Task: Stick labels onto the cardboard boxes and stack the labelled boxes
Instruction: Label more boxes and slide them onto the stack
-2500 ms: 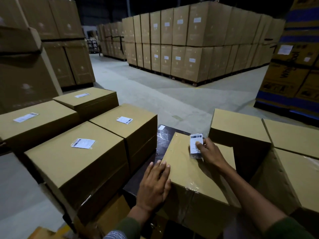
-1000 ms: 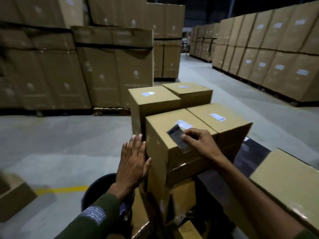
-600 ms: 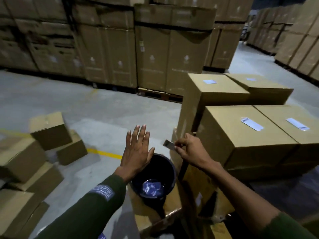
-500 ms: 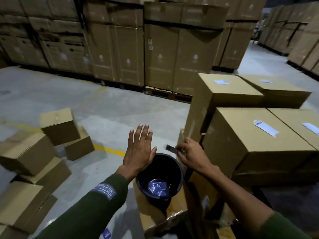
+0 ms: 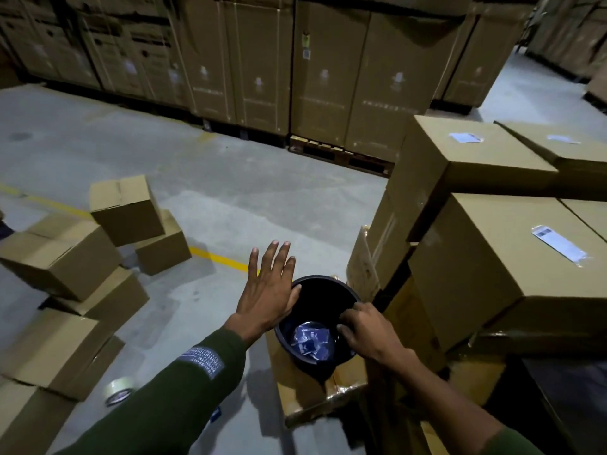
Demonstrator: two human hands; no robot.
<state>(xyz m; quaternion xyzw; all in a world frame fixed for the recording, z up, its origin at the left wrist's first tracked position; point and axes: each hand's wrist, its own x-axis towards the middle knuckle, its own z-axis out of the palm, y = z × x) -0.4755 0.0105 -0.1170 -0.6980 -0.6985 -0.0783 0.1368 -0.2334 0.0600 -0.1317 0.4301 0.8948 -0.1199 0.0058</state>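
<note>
My left hand [image 5: 267, 290] is flat with straight fingers, its thumb at the left rim of a black bucket [image 5: 325, 280]. My right hand [image 5: 368, 330] hangs over the bucket's right rim with its fingers bent down inside; no strip shows in them. Crumpled bluish-white label backings [image 5: 310, 339] lie in the bucket's bottom. To the right stand stacked cardboard boxes: the near one [image 5: 476, 284] carries a white label [image 5: 558, 246], and a higher box [image 5: 460, 165] behind it carries a label [image 5: 465, 137].
The bucket stands on a low cardboard box [image 5: 295, 392]. Several loose unlabelled boxes [image 5: 126, 208] are piled on the floor at left, with a tape roll [image 5: 119, 390] among them. A yellow floor line [image 5: 216, 257] crosses behind. Tall cartons [image 5: 262, 60] wall the back.
I turned left from the box where my right hand pressed a label. That hand carried a backing strip to the bucket and lowered into it; the strip no longer shows.
</note>
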